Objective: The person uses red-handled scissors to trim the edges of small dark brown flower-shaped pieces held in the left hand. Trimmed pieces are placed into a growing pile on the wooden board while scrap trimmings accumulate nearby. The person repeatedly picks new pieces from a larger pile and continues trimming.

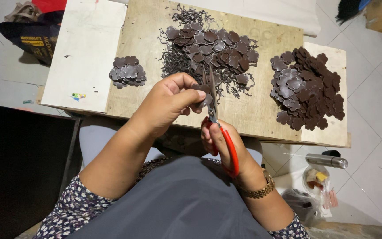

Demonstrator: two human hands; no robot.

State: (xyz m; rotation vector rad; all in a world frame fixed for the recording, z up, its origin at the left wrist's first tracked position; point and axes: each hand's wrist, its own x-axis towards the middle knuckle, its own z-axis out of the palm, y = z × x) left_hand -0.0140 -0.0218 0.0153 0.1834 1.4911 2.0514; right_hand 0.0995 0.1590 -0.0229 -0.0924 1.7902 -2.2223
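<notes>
Red-handled scissors [219, 132] are gripped by the right hand [226, 148], fingers closed through the loops, just off the desk's [261, 117] near edge. A small dark brown flower-shaped piece [201, 90] is pinched by the closed fingers of the left hand [166, 104], touching the blades above that edge. Bare wood is left along the near edge. Farther back, three piles are seen: small stack [127, 71], scrap-mixed heap [211, 51], large pile [308, 88] near the right edge.
</notes>
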